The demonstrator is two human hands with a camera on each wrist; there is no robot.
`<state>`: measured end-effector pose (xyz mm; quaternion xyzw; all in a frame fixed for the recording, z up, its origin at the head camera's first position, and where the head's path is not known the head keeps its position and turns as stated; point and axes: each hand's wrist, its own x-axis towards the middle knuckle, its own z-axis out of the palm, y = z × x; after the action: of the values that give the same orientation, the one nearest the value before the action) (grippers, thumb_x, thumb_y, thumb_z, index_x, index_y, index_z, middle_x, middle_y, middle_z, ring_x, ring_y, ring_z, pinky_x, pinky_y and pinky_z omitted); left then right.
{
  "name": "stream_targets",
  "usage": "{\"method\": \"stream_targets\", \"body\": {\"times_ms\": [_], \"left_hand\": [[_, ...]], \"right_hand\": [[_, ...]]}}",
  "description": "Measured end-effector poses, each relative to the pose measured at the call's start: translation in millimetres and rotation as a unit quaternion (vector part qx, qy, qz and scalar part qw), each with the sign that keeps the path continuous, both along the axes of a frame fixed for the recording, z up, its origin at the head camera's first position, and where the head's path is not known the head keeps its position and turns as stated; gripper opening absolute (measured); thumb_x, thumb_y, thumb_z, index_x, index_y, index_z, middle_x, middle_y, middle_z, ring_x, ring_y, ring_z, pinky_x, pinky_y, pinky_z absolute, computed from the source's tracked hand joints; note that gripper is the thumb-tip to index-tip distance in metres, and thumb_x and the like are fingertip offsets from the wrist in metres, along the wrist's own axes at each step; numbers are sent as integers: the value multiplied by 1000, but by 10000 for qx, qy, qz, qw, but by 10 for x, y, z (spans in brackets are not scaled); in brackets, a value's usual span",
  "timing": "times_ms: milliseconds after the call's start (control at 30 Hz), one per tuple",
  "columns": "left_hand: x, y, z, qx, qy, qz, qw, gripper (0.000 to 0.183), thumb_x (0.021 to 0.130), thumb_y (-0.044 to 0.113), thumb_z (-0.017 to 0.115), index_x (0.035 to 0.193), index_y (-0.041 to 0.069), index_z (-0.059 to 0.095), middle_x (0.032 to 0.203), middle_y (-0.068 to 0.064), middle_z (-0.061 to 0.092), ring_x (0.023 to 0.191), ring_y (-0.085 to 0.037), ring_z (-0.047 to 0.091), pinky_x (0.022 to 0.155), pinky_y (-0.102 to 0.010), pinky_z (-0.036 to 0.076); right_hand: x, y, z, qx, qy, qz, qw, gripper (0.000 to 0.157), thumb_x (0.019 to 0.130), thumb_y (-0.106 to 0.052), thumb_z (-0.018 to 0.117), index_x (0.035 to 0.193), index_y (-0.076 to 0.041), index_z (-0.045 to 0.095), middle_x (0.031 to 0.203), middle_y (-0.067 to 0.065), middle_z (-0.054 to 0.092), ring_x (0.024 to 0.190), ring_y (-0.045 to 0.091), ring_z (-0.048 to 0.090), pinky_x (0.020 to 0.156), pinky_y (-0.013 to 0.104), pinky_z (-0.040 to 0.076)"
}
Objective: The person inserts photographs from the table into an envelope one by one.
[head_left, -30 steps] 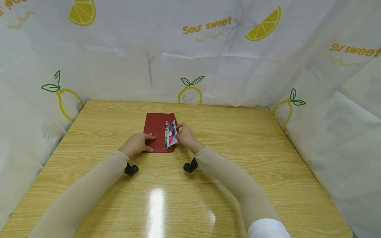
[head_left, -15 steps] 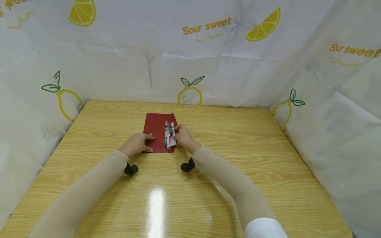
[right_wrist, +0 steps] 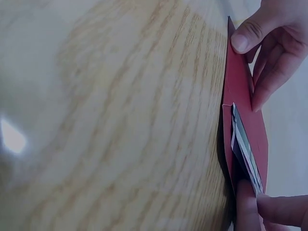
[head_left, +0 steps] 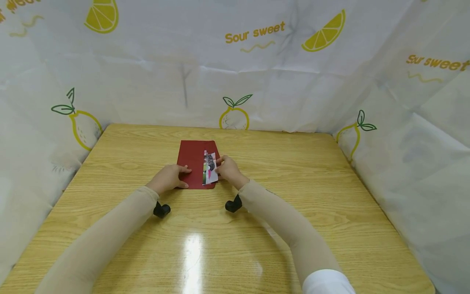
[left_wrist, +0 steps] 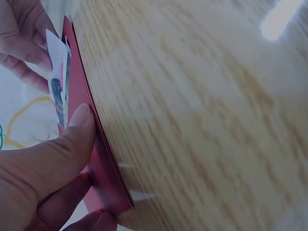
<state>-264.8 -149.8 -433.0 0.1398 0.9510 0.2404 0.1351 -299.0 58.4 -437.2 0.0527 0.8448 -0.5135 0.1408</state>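
Note:
A red paper envelope (head_left: 192, 154) lies flat on the wooden table, its flap side to the right. Photo cards (head_left: 211, 173) with a pink and grey print stick partway out of its right-hand opening. My right hand (head_left: 229, 170) pinches the top photo by its outer edge between thumb and fingers, tilting it slightly above the flap. On the envelope's left part, my left hand (head_left: 167, 179) presses down with thumb and index finger spread. From the right wrist, the stacked cards (right_wrist: 246, 149) show edge-on in the pocket. The inner ends of the cards are hidden inside the envelope.
The wood-grain table (head_left: 293, 171) spreads around the envelope, with glare near the front. White cloth (head_left: 154, 81) printed with lemons hangs behind and at both sides. A black mount (head_left: 161, 210) sits at the left wrist, another black mount (head_left: 233, 203) at the right.
The top photo has shifted a little left into the envelope's opening and lies flatter against the other card, with my right hand following. My left hand stays in place on the envelope.

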Motion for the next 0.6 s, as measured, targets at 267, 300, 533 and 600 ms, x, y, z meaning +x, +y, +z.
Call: {"method": "stream_targets", "body": {"times_ms": [267, 300, 533, 600], "left_hand": [[20, 4, 10, 7, 48, -22, 10000, 55, 79, 19, 74, 130, 8, 55, 140, -14, 42, 131, -38, 32, 106, -48, 30], [19, 6, 9, -1, 48, -23, 10000, 55, 79, 19, 74, 130, 8, 55, 140, -14, 42, 131, -37, 33, 106, -48, 30], [12, 17, -1, -53, 19, -32, 10000, 55, 79, 21, 74, 129, 9, 56, 140, -14, 42, 131, -38, 32, 106, -47, 30], [10, 15, 0, -40, 11, -16, 10000, 55, 79, 21, 74, 129, 9, 56, 140, -14, 42, 131, -37, 32, 106, -47, 30]], "right_hand": [[8, -43, -2, -186, -4, 188, 9996, 28, 84, 1, 64, 110, 1, 56, 100, 15, 57, 67, 17, 59, 56, 25, 54], [11, -51, -1, -230, -12, 226, 9995, 28, 84, 2, 64, 110, 1, 56, 99, 15, 57, 66, 17, 59, 56, 25, 54], [29, -67, -1, -391, -74, 283, 9988, 27, 85, 2, 63, 111, 2, 57, 98, 15, 57, 68, 18, 61, 58, 26, 55], [28, -63, -5, -463, -91, 289, 9985, 27, 86, 2, 62, 112, 2, 57, 99, 15, 58, 69, 18, 61, 58, 26, 55]]}}
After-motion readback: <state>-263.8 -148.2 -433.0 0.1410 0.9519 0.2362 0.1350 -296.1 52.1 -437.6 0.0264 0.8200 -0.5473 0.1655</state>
